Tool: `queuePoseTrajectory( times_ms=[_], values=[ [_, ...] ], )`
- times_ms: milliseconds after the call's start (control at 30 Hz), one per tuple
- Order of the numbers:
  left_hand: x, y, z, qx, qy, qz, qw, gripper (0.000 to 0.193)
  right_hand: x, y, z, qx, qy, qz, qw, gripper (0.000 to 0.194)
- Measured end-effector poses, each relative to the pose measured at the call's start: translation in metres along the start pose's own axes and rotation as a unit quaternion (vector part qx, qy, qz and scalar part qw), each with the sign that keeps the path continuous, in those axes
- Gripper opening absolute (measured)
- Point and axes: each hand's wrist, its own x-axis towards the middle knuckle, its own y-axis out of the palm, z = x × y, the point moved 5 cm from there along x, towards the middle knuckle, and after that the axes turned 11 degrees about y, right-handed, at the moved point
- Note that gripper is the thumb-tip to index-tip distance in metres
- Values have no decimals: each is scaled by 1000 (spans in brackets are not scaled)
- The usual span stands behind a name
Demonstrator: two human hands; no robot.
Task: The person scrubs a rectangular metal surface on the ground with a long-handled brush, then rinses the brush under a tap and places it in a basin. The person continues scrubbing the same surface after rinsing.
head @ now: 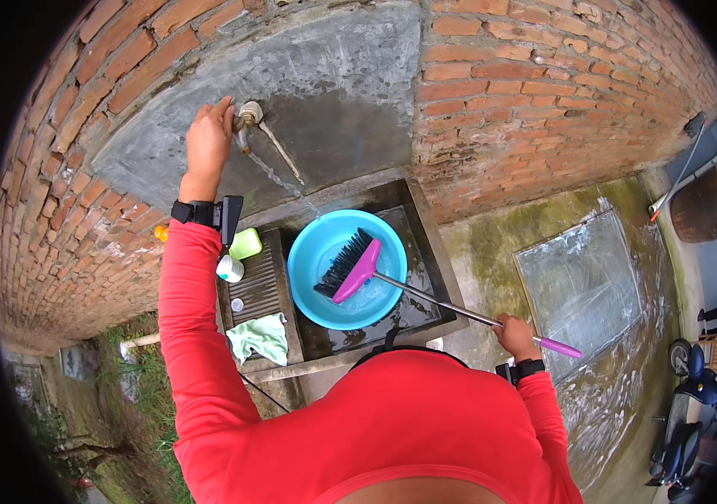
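Water runs from a metal tap on the wall into a blue plastic basin, which stands in a concrete sink. My left hand is raised at the tap, its fingers at the handle; the grip itself is partly hidden. My right hand is closed around the metal handle of a broom, near its purple end grip. The broom's purple head with black bristles rests tilted over the basin, bristles towards the upper left.
On the ribbed washboard left of the basin are a green soap dish, a white container, a small clear cap and a pale green cloth. A brick wall rises behind. A scooter stands far right.
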Motion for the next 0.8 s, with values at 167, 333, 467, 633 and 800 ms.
queuePoseTrajectory(
  times_ms=[167,333,467,633,800],
  values=[
    [1,1,1,37,19,6,999,24,6,8,3,7,0,13,1000,25],
    [1,0,3,22,14,12,1000,24,9,7,5,13,-1,32,999,27],
    [-1,6,7,-8,-14,6,1000,26,9,7,4,15,4,27,1000,27],
    [-8,17,14,-130,-82,-18,988,33,10,11,1,12,8,28,999,28],
    [-62,50,25,-258,-218,-94,936,61,10,12,6,-4,6,39,999,29]
  ],
)
